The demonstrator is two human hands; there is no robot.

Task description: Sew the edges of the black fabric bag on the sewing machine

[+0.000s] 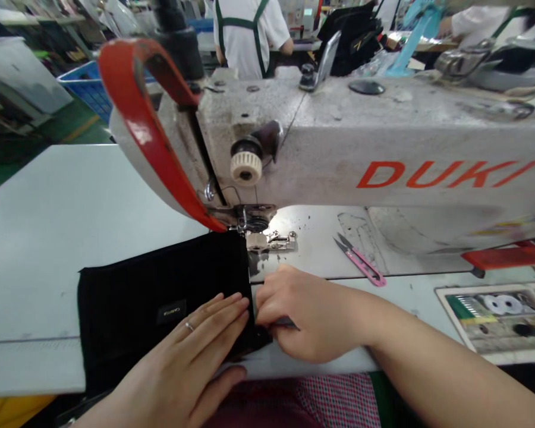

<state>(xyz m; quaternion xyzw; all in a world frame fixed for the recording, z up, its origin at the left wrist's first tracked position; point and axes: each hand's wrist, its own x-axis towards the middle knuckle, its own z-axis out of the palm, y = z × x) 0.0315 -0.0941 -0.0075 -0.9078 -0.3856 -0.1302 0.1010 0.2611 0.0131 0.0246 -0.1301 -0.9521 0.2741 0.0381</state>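
Pale sewing table (35, 249), DUKI sewing machine (321, 142) mounted along its back. Black fabric piece (129, 315) lies flat at the front edge, left of centre, against the presser foot. Pink thread snips (361, 264) sit on the machine bed, right of the foot. Printed sheet (494, 321) near front right corner.

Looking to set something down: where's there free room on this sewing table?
The widest free patch is the table top, left of the black fabric piece and below the red belt guard. A narrower strip lies between the pink thread snips and the printed card. It's crowded at the presser foot, where the left hand and right hand meet the fabric.
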